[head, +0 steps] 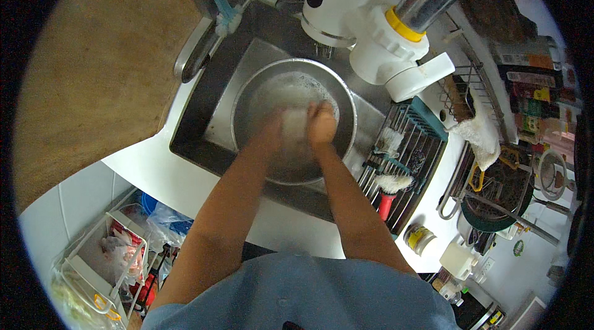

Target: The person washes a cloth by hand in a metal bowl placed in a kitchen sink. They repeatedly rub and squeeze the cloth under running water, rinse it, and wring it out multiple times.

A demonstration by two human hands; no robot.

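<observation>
A round stainless-steel basin (239, 112) stands in the sink, holding cloudy water (274, 91) with bubbles along its far and right sides. My left hand (274, 127) and my right hand (323, 123) are both inside the basin, on either side of a pale, roughly rectangular thing (294, 122). Motion blur hides what that thing is. It appears gripped between the hands. The left fingers are blurred and partly hidden; the right fingers curl in towards the pale thing.
A white tap fixture (394, 54) with a lever overhangs the sink (197, 137) at far right. On the right, a wire rack (371, 181) holds a red-handled brush (387, 200). A large brown board (102, 75) stands left. A glass jar (420, 239) sits on the right counter.
</observation>
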